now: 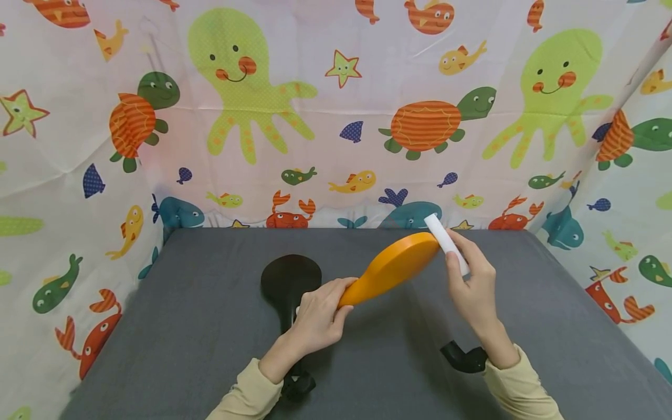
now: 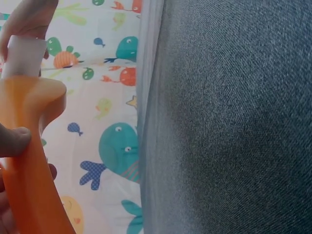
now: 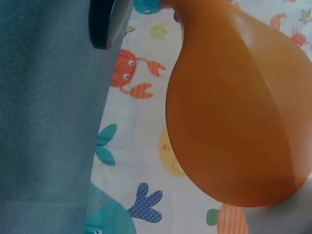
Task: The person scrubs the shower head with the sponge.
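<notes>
My left hand (image 1: 317, 315) grips the slim handle of an orange paddle-shaped thing (image 1: 396, 265), its thumb (image 2: 18, 139) lying on the near side. The paddle's broad rounded head tilts up to the right, above the grey table. A white rectangular bar (image 1: 446, 242) is pinched between the thumb and fingers of my right hand (image 1: 475, 286). The bar stands slanted at the paddle's far rounded edge, overlapping it in the head view. In the right wrist view the orange head (image 3: 239, 112) fills much of the picture, with the white bar (image 3: 287, 214) at its lower edge.
A black round-headed thing (image 1: 291, 283) with a narrow handle lies on the grey tabletop (image 1: 210, 326), partly hidden by my left hand and forearm. Black wrist devices (image 1: 466, 357) hang by both wrists. A sea-animal printed curtain (image 1: 325, 192) closes off the back and sides.
</notes>
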`<action>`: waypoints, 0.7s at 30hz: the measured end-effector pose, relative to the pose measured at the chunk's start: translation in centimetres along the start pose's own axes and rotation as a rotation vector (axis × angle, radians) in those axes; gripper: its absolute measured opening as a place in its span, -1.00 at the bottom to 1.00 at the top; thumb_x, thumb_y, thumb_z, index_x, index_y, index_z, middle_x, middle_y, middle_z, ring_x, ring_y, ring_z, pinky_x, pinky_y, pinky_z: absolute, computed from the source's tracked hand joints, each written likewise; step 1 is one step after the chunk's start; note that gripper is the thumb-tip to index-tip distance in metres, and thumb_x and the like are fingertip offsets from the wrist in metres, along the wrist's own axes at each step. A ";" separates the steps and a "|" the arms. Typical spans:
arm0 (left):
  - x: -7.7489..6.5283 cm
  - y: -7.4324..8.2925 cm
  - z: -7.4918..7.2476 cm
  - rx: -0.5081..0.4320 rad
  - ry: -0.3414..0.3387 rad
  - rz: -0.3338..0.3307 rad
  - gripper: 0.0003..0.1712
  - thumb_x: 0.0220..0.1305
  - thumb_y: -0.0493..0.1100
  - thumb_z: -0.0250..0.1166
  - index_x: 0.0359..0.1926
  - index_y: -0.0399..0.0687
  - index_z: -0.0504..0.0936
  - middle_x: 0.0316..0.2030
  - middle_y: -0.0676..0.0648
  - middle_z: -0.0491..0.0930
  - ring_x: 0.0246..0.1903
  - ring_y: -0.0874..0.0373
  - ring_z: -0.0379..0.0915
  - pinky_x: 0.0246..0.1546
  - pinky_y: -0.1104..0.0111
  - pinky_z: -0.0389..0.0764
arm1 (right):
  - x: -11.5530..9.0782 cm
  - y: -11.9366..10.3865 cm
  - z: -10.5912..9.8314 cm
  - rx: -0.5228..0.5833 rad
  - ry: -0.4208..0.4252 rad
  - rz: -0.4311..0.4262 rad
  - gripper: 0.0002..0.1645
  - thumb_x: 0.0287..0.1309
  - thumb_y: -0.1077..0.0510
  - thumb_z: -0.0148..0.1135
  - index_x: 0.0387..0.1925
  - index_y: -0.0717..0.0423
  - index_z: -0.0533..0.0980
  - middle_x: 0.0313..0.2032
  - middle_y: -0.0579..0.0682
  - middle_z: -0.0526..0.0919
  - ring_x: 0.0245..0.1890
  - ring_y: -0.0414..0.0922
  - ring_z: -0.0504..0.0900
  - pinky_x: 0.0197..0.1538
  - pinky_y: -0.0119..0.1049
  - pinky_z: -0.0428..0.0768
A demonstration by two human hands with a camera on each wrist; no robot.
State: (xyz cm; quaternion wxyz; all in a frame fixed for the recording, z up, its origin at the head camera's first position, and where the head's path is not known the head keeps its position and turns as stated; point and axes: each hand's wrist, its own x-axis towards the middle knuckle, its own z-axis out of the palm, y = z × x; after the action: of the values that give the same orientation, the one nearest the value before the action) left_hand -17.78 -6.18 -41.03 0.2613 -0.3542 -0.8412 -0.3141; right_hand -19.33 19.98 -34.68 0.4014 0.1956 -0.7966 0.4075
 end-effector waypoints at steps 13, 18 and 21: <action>0.0 0.2 0.0 0.073 0.010 -0.021 -0.52 0.07 -0.31 0.31 0.07 -0.13 0.48 -0.13 -0.02 0.57 -0.27 0.17 0.51 -0.42 0.37 0.56 | 0.2 -1.2 0.5 -0.109 -0.044 -0.325 -0.48 0.23 -0.03 -0.06 0.08 0.19 0.50 0.15 0.17 0.45 0.04 0.16 0.42 0.07 -0.55 0.34; 0.2 0.5 -0.2 0.117 0.010 -0.021 -0.52 0.06 -0.31 0.31 0.06 -0.15 0.49 -0.13 -0.04 0.58 -0.24 0.15 0.52 -0.41 0.34 0.59 | 0.2 -0.2 -0.1 -0.179 -0.047 -0.190 -0.52 0.13 0.17 0.03 0.11 0.17 0.48 0.12 0.16 0.47 0.01 0.13 0.42 -0.12 -0.07 0.53; 0.2 0.5 -0.3 0.153 0.004 -0.017 -0.50 0.04 -0.32 0.32 0.07 -0.17 0.48 -0.12 -0.05 0.58 -0.21 0.13 0.53 -0.37 0.33 0.60 | 0.1 0.0 -0.2 -0.206 -0.066 -0.098 -0.51 0.08 0.28 0.09 0.12 0.16 0.47 0.10 0.15 0.48 -0.02 0.11 0.42 -0.22 0.02 0.52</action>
State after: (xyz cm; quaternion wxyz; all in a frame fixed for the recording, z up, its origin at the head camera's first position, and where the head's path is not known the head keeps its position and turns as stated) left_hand -17.43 -6.01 -40.55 0.2863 -0.3256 -0.8652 -0.2520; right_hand -19.27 20.11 -34.51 0.4123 0.2052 -0.8366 0.2968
